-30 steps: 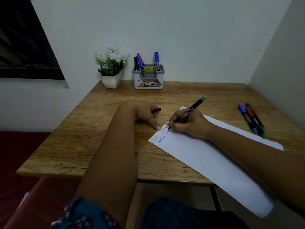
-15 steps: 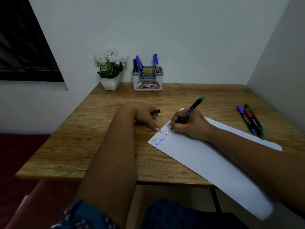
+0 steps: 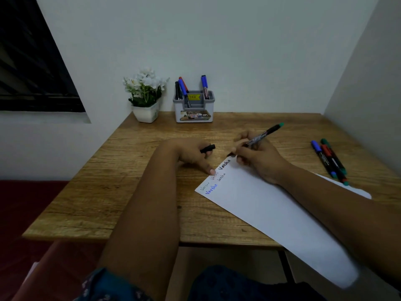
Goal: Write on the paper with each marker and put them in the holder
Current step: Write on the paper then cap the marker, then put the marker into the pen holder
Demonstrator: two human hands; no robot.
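Resting across the wooden worktop (image 3: 134, 161), a long white sheet of paper (image 3: 267, 205) is laid at a slant, its near end hanging past the front edge. A black marker with a green end (image 3: 261, 135) is pinched in the fingers of the right hand (image 3: 258, 158), tilted, with its tip just at the paper's far corner beside a word written in bold black. Fainter words and one blue word are seen lower along that short edge. A black cap (image 3: 207, 148) is gripped in the curled fingers of the left hand (image 3: 191, 154), while its index finger is pressed down at the paper's edge. Three markers (image 3: 328, 160) are laid side by side at the right, near the paper. At the back, four markers are stood in a grey holder (image 3: 193, 110), beside a white flower pot (image 3: 145, 112).
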